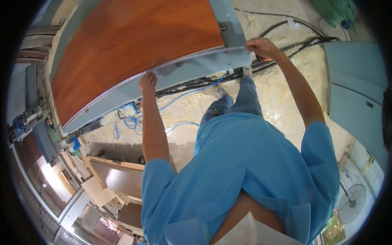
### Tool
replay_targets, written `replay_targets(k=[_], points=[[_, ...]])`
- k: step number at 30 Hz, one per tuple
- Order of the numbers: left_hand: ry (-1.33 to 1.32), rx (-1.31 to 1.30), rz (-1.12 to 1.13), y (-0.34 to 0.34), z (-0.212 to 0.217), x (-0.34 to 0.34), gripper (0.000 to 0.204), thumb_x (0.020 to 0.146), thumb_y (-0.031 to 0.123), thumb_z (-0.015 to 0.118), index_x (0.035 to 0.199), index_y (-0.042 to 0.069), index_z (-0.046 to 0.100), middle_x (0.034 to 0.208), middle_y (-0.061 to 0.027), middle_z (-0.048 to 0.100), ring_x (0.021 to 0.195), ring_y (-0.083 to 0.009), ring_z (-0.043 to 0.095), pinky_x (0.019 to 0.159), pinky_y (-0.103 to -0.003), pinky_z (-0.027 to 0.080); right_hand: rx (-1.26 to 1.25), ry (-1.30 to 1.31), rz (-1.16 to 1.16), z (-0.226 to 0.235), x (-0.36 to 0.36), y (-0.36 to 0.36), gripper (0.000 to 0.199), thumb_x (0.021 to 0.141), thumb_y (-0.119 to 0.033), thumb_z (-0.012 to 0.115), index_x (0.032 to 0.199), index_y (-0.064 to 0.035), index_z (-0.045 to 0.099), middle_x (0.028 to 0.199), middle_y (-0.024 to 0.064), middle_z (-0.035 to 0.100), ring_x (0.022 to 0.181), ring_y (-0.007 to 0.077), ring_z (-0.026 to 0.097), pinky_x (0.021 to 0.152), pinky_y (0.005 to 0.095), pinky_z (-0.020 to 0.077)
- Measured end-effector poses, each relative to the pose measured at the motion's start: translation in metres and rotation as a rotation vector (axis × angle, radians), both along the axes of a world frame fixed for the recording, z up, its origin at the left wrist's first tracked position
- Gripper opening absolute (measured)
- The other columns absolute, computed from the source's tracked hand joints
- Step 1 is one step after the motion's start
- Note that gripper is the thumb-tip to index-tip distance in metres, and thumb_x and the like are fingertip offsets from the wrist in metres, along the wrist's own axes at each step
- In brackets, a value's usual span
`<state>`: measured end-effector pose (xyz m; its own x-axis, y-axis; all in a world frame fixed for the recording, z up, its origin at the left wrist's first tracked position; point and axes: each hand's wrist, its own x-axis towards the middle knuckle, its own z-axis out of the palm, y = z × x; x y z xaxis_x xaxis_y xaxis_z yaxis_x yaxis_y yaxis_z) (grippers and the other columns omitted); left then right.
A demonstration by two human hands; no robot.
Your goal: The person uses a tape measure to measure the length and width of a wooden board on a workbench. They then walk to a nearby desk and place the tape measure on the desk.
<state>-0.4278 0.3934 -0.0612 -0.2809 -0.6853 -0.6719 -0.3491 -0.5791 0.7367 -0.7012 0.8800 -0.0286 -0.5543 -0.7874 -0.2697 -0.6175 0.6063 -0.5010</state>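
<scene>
A white tape measure blade (196, 54) stretches along the front edge of an orange-brown wood board (143, 36), which lies on a grey-blue machine table (196, 68). At the blade's right end, past the table's corner, my right hand (262, 47) is closed around the tape measure. Something orange-red shows under that hand, too small to make out. Near the middle of the board's edge, my left hand (148, 81) has its fingers bent onto the blade. The far left end of the blade reaches the board's left corner.
Black cables (192, 84) and a blue hose (179, 102) run along the floor below the table. A grey-blue cabinet (357, 81) stands at the right, a fan (352, 202) at the lower right. Stacked boards (116, 175) lie at the lower left.
</scene>
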Motion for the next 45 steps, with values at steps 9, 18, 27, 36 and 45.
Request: replay_targets(k=[9,18,27,36,45], points=[[0.808,0.179,0.433,-0.03,-0.008,0.095,0.036,0.106,0.034,0.045,0.101,0.003,0.061,0.1,-0.0094,0.063,0.087,-0.0208,0.059,0.068,-0.03,0.052,0.182,-0.479,-0.019,0.04,0.092,0.024,0.031,0.095,-0.037,0.063,0.103,-0.0089,0.071,0.083,0.0125,0.07,0.078,0.0262,0.067,0.073,0.0396,0.0517],[0.753,0.004,0.722,-0.123,0.06,0.23,0.054,0.103,0.054,0.042,0.083,0.009,0.063,0.065,-0.0016,0.059,0.054,-0.0164,0.055,0.053,-0.027,0.049,0.176,-0.77,0.068,0.022,0.169,0.045,0.039,0.095,-0.043,0.061,0.092,-0.0068,0.075,0.069,0.0065,0.066,0.065,0.0194,0.061,0.062,0.0378,0.0467],[0.68,-0.217,0.595,-0.144,0.105,0.331,0.024,0.105,0.026,0.051,0.094,0.008,0.062,0.079,0.0011,0.063,0.056,-0.0099,0.053,0.048,-0.022,0.045,0.074,-0.603,0.216,0.027,0.182,0.01,0.046,0.096,-0.049,0.058,0.089,-0.0048,0.07,0.084,0.0158,0.069,0.079,0.0354,0.065,0.073,0.0469,0.0491],[0.487,-0.508,0.6,-0.082,0.151,0.279,0.016,0.104,0.023,0.057,0.099,0.008,0.061,0.074,0.003,0.051,0.052,-0.0088,0.034,0.046,-0.023,0.029,0.015,-0.625,0.346,0.038,0.195,-0.04,0.046,0.098,-0.049,0.054,0.097,-0.0064,0.071,0.093,0.0168,0.07,0.091,0.0363,0.066,0.08,0.0465,0.049],[0.634,-0.389,0.401,0.054,0.182,0.082,0.015,0.101,0.023,0.062,0.102,0.009,0.056,0.075,0.0018,0.048,0.057,-0.0061,0.035,0.048,-0.023,0.028,-0.208,-0.651,0.209,0.054,0.208,-0.096,0.038,0.104,-0.041,0.051,0.103,-0.0078,0.07,0.076,0.0131,0.066,0.071,0.0277,0.065,0.067,0.039,0.0488]])
